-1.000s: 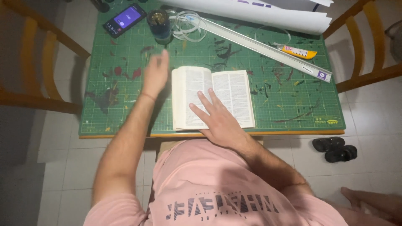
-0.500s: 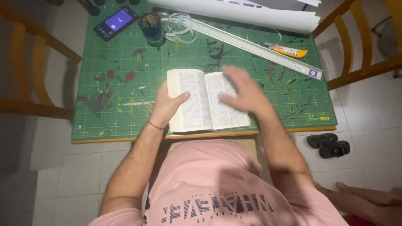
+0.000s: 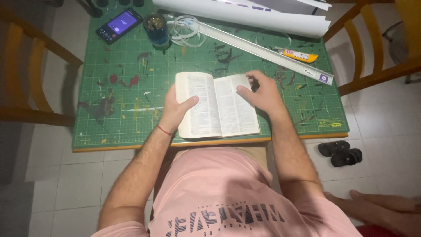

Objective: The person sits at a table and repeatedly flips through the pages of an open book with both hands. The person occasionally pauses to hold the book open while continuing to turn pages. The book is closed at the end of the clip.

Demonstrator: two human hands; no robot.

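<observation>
- Open white-paged book (image 3: 215, 105) lies on our paint-stained green cutting mat (image 3: 131, 57); its print is unreadable.
- Our left hand (image 3: 175, 109) clamps its left edge, thumb across the page.
- Our right hand (image 3: 258, 94) rests on the right page, fingers curled, hiding its corner.

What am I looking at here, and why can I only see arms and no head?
The camera sits on a person's head and looks down, so you see only their pink shirt, arms and two bare hands. There is no machine. An open book lies on a green cutting mat splashed with paint. The left hand grips the book's left edge, thumb on the page. The right hand rests on the right page, fingers at its top edge. Farther back lie a phone, a dark jar, a long ruler, a yellow cutter and big white paper sheets. Black sandals sit on the floor.
</observation>
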